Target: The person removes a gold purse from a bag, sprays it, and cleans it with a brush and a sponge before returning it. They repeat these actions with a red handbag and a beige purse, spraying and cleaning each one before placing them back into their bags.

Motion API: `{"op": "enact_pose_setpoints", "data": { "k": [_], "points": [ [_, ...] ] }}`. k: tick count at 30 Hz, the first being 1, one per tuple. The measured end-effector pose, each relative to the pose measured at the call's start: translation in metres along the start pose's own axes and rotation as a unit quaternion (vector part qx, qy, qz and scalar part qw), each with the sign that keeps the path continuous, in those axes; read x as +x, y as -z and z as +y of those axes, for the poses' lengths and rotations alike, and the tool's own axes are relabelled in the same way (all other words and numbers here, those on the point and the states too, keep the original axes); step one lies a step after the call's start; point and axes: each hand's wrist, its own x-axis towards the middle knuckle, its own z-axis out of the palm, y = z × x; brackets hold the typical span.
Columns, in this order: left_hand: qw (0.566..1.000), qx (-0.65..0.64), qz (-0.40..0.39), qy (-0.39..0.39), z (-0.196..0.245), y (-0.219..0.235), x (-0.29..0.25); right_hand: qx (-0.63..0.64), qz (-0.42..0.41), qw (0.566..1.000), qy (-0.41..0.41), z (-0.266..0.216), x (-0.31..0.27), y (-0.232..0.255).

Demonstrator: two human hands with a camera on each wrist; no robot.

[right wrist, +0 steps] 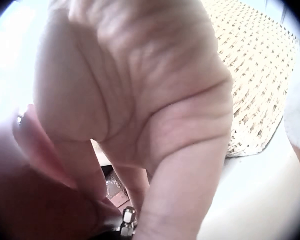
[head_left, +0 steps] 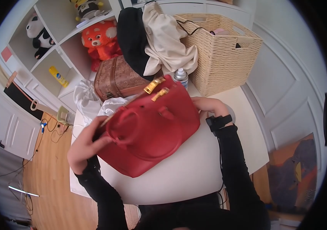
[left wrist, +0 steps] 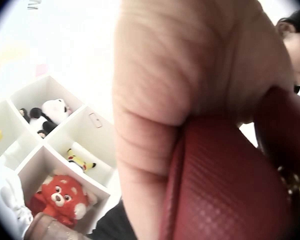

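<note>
The red bag (head_left: 154, 126) looks like finely grained leather with a soft sheen, its zip pulls (head_left: 154, 85) glossy gold-toned metal. The basket (head_left: 224, 63) is rough, woven fibre; the cream cloth (head_left: 167, 38) is matt and creased. The tabletop (head_left: 194, 165) looks smooth, the floor (head_left: 48, 172) wooden.
</note>
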Motion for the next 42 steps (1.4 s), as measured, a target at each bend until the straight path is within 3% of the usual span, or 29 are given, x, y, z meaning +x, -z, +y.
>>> {"op": "enact_pose_setpoints", "data": {
  "k": [2, 5, 8, 9, 11, 14, 19, 21, 25, 27, 29, 30, 33, 36, 37, 38, 41, 42],
  "points": [
    [0.999, -0.031, 0.024, 0.009, -0.022, 0.018, 0.003, 0.003, 0.022, 0.998, -0.053, -0.033, -0.024, -0.008],
    [0.990, -0.058, 0.119, 0.056, -0.048, 0.032, -0.005, 0.003, 0.003, 0.999, -0.034, -0.006, -0.003, 0.002],
    [0.986, -0.044, 0.152, 0.051, -0.069, 0.042, -0.013, -0.050, -0.031, 0.997, 0.053, 0.012, 0.014, 0.004],
    [0.983, -0.033, 0.172, 0.059, -0.073, 0.045, -0.015, -0.081, -0.008, 0.994, 0.074, 0.017, 0.019, 0.001],
    [0.983, -0.057, 0.166, 0.063, -0.066, 0.043, -0.015, -0.145, 0.036, 0.982, 0.116, 0.014, 0.022, -0.016],
    [0.985, -0.057, 0.148, 0.067, -0.059, 0.042, -0.012, -0.203, -0.022, 0.971, 0.122, 0.017, 0.033, -0.020],
    [0.994, -0.056, 0.085, 0.034, -0.040, 0.032, -0.005, -0.315, 0.193, 0.920, 0.132, 0.037, 0.017, 0.012],
    [0.997, -0.071, 0.027, 0.032, -0.027, 0.029, 0.002, -0.311, 0.270, 0.904, 0.115, 0.039, 0.014, 0.020],
    [0.997, -0.070, -0.033, -0.003, -0.006, 0.002, 0.017, -0.189, 0.359, 0.875, 0.264, 0.006, 0.003, 0.008],
    [0.998, 0.043, -0.029, -0.045, -0.002, -0.017, 0.018, -0.144, 0.402, 0.852, 0.303, 0.003, 0.014, 0.009],
    [0.976, 0.167, -0.081, -0.112, 0.026, -0.025, 0.008, -0.153, 0.407, 0.846, 0.308, 0.015, 0.047, 0.014],
    [0.973, 0.181, -0.042, -0.135, 0.023, -0.034, 0.002, -0.157, 0.409, 0.844, 0.310, 0.018, 0.058, 0.017],
    [0.973, 0.214, -0.029, -0.077, 0.028, -0.038, -0.002, -0.109, 0.406, 0.869, 0.261, 0.000, 0.071, 0.007],
    [0.995, 0.074, -0.055, -0.035, 0.021, -0.029, 0.006, -0.110, 0.421, 0.867, 0.244, -0.007, 0.066, 0.007],
    [0.993, 0.092, -0.053, -0.054, 0.018, -0.028, 0.006, -0.120, 0.425, 0.865, 0.237, -0.009, 0.061, 0.009],
    [0.990, 0.109, -0.052, -0.074, 0.015, -0.029, 0.005, -0.138, 0.457, 0.849, 0.226, -0.009, 0.052, 0.008],
    [0.989, 0.115, -0.043, -0.081, 0.019, -0.030, 0.002, 0.026, 0.522, 0.772, 0.361, 0.007, 0.020, 0.013],
    [0.990, 0.109, -0.039, -0.076, 0.020, -0.032, 0.001, 0.042, 0.526, 0.769, 0.362, 0.015, 0.002, 0.014]
  ]
}}
